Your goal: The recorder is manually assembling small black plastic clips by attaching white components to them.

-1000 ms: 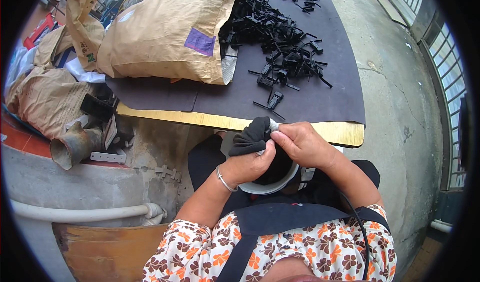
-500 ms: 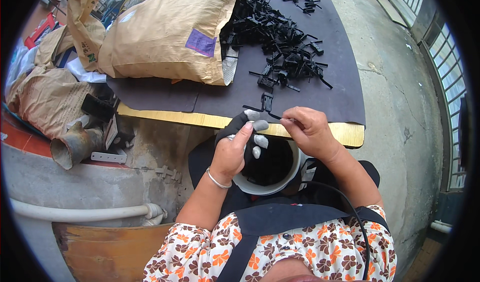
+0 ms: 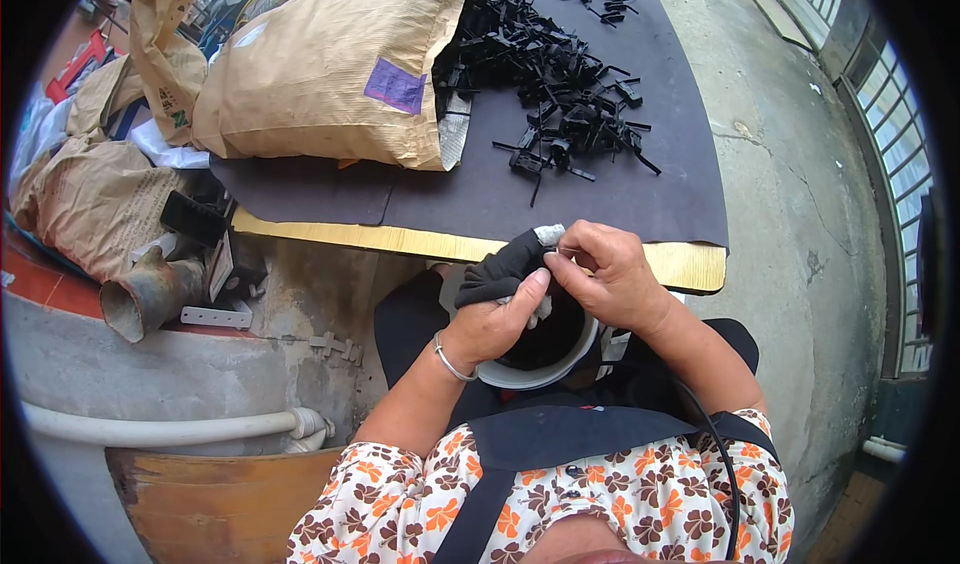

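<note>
Two hands are resting close together above a pale bucket

At far left, a crumpled paper bag is slumping beside a rusty pipe piece. A large paper sack is lying on the dark-topped table, its mouth facing right. Next, the left hand, wearing a black glove that is leaving the thumb bare, is hanging with fingers bent inward over the bucket; whether it is gripping anything, I cannot tell. Black plastic parts are lying heaped at the sack's mouth. The bare right hand is holding thumb and forefinger together beside the gloved fingertips, but the fingers are hiding anything pinched there

Any small part in that pinch could be slipping into the bucket if the gloved grip is loose; in the heap, tangled prongs could be dragging neighbours along when one is being pulled
</note>
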`<action>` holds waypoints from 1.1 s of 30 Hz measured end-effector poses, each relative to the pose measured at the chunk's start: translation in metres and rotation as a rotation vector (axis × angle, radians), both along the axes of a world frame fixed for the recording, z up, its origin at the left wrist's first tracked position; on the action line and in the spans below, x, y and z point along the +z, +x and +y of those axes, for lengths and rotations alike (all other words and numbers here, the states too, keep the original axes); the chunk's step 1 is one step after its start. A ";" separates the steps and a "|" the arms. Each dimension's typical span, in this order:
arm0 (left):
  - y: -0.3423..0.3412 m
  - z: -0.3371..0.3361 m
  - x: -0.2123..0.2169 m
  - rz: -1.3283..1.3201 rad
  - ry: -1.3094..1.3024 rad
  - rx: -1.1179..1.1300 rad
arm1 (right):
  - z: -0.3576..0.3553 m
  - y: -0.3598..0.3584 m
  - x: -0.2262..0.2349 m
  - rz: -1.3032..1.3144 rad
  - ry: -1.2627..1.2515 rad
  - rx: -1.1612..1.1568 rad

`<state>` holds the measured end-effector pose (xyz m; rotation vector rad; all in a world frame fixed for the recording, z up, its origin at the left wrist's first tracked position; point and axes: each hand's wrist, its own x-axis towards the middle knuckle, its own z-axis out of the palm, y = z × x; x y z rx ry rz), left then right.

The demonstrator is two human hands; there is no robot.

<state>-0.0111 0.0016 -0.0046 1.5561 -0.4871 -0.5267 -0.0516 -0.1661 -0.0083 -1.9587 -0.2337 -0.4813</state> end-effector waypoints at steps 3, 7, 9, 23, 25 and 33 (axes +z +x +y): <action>0.000 -0.003 -0.002 -0.249 0.050 -0.040 | -0.003 0.003 -0.004 0.176 0.119 0.057; 0.003 -0.003 -0.006 -0.383 0.057 0.009 | -0.009 0.002 0.003 0.283 0.148 0.153; 0.002 -0.004 -0.003 -0.311 0.088 0.028 | -0.007 0.002 0.000 0.127 -0.013 0.193; -0.007 -0.016 0.000 -0.905 0.318 0.131 | 0.009 0.002 -0.009 0.067 -0.061 0.019; -0.007 -0.016 -0.001 -0.921 0.338 0.140 | 0.008 0.003 -0.009 0.057 -0.068 0.023; 0.006 -0.002 0.011 -0.229 -0.082 0.087 | -0.012 0.000 0.005 0.213 -0.018 0.123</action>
